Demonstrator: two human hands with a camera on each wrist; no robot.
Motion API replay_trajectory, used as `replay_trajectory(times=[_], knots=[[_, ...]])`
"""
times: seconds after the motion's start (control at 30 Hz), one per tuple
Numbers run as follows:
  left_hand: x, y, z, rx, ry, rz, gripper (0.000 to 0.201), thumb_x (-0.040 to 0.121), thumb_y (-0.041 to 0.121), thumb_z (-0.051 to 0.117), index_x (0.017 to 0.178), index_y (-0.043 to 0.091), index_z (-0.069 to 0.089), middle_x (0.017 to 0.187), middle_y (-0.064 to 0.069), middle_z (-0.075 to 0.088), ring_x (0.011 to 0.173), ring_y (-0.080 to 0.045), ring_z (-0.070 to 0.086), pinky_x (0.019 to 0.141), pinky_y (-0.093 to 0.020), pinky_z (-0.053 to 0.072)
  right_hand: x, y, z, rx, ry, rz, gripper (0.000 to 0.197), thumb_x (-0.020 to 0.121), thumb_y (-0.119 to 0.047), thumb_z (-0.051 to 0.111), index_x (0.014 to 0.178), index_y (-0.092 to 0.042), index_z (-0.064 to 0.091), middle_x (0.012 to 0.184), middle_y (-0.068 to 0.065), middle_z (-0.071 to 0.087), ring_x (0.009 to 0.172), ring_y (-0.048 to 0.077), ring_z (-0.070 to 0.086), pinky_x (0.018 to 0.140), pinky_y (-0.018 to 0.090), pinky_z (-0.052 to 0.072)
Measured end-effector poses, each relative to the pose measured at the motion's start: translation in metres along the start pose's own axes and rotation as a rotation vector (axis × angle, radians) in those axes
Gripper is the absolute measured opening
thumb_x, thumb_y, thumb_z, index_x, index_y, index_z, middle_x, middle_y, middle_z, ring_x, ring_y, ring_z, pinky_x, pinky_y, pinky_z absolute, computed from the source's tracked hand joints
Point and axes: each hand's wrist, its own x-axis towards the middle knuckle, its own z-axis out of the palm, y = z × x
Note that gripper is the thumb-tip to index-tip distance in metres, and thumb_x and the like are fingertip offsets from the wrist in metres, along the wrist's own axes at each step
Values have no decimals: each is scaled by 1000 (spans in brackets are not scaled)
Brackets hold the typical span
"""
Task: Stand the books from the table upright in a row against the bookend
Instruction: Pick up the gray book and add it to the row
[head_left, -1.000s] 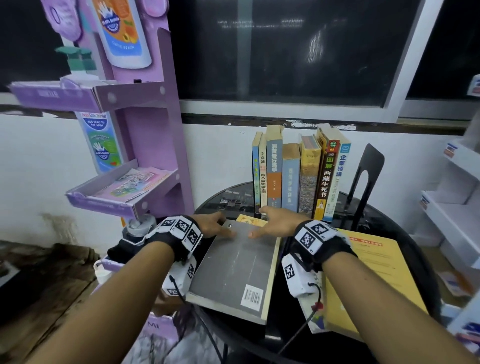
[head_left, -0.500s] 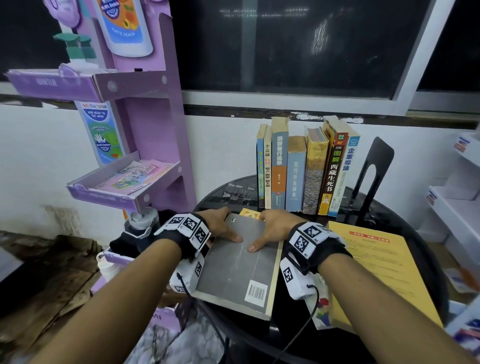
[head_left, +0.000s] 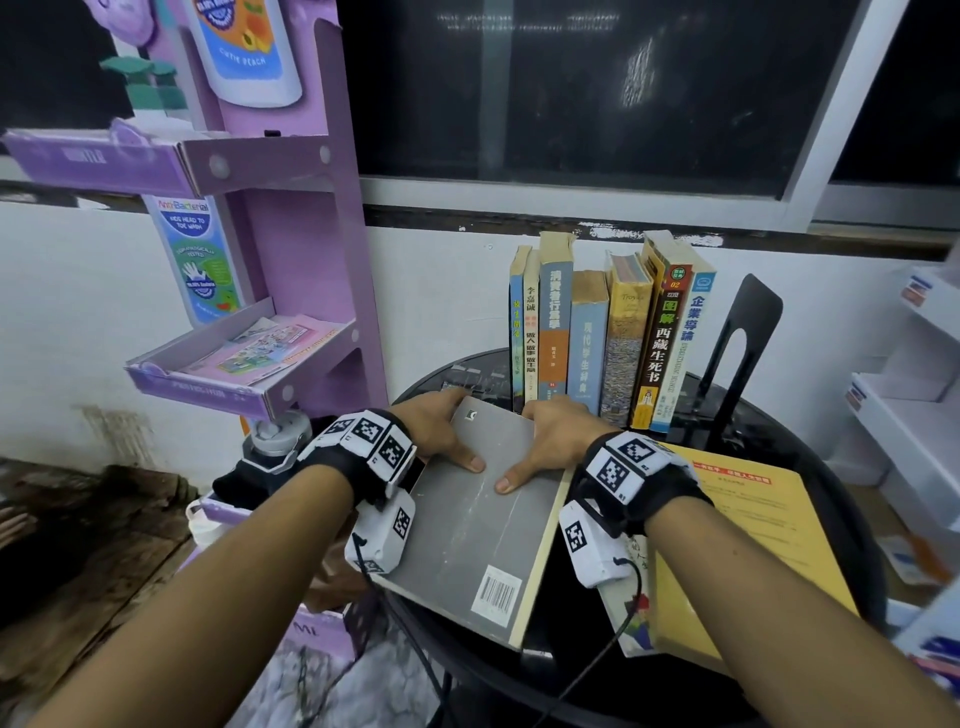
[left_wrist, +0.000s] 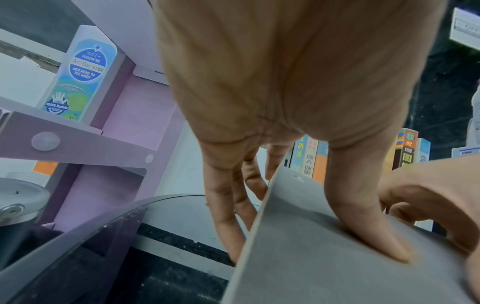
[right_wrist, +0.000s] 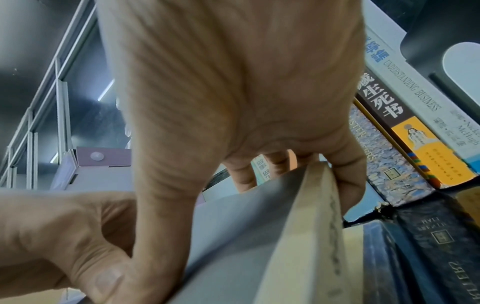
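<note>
A grey-covered book (head_left: 470, 525) with a barcode is tilted up at its far end over the round black table (head_left: 810, 452). My left hand (head_left: 441, 436) grips its far left corner, thumb on the cover (left_wrist: 369, 230), fingers underneath. My right hand (head_left: 550, 441) grips the far right corner, thumb on top, fingers curled round the page edge (right_wrist: 324, 205). Just behind stand several upright books (head_left: 608, 338) in a row, leaning toward the black metal bookend (head_left: 743, 343). A yellow book (head_left: 753, 540) lies flat under my right forearm.
A purple cardboard display stand (head_left: 291, 249) with shelves rises at the left of the table. White shelving (head_left: 914, 395) stands at the right. The wall and a dark window are close behind the book row. A capped grey container (head_left: 275, 441) sits beside the table's left edge.
Both hands went from lying flat on the grey book's far end to gripping its corners. The far end has lifted off the table and the book has drawn slightly toward me.
</note>
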Motion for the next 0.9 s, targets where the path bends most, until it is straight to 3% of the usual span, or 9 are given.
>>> replay_trajectory(times=[0.1,0.2,0.27,0.37,0.43,0.6,0.77,0.83,0.9], knots=[[-2,1,-2,-43,13,32,93,58,26,91,136,19,40,125,-3,60,113,-21,59,95,-42,51,-8,2,-5,63,-18,-18,87,38,-64,88,106,-29,47,115,-1,54,107,20,51,90,36,47],[-5,4,-3,-120,14,73,99,57,23,91,140,18,37,126,-3,58,115,-22,58,97,-43,50,-12,6,-11,125,-34,-50,74,55,-48,90,109,-24,45,105,-6,53,99,15,51,78,29,42],[-8,8,-6,-143,27,105,100,55,24,91,139,18,36,126,-3,57,115,-21,57,98,-42,50,-15,6,-17,126,-15,-77,77,55,-47,90,112,-22,47,108,-6,54,102,16,52,82,30,44],[-12,16,-11,-232,62,156,83,69,9,84,136,18,36,118,-3,58,108,-18,59,88,-30,53,-17,3,-29,126,16,-108,84,51,-48,92,121,-23,52,119,-4,60,112,18,55,95,35,47],[-16,22,-14,-352,106,186,74,76,8,78,134,23,37,112,-2,60,99,-17,61,78,-25,53,-19,1,-38,142,57,-131,82,54,-45,92,123,-25,53,122,-4,61,110,18,55,96,36,47],[-15,32,-14,-756,246,202,50,81,9,73,124,19,50,104,-13,67,92,-32,67,85,-48,55,-26,1,-57,167,169,-145,79,65,-43,87,129,-18,47,127,1,56,113,23,54,91,33,46],[-14,39,-14,-882,274,289,29,83,4,69,106,14,57,96,-12,69,82,-32,66,80,-44,56,-37,3,-70,217,264,-165,48,77,-40,79,108,-20,49,100,-5,55,88,15,54,71,29,44],[-15,39,-15,-923,263,332,29,81,2,69,104,15,57,95,-13,70,80,-32,67,79,-45,56,-42,6,-76,290,311,-195,43,78,-37,79,107,-19,53,93,-8,56,84,13,57,70,29,48],[-15,40,-17,-973,244,384,34,76,2,72,104,15,57,97,-16,70,81,-33,68,79,-48,56,-47,11,-80,361,337,-238,39,78,-36,79,107,-21,57,98,-5,61,88,15,62,75,31,53]])
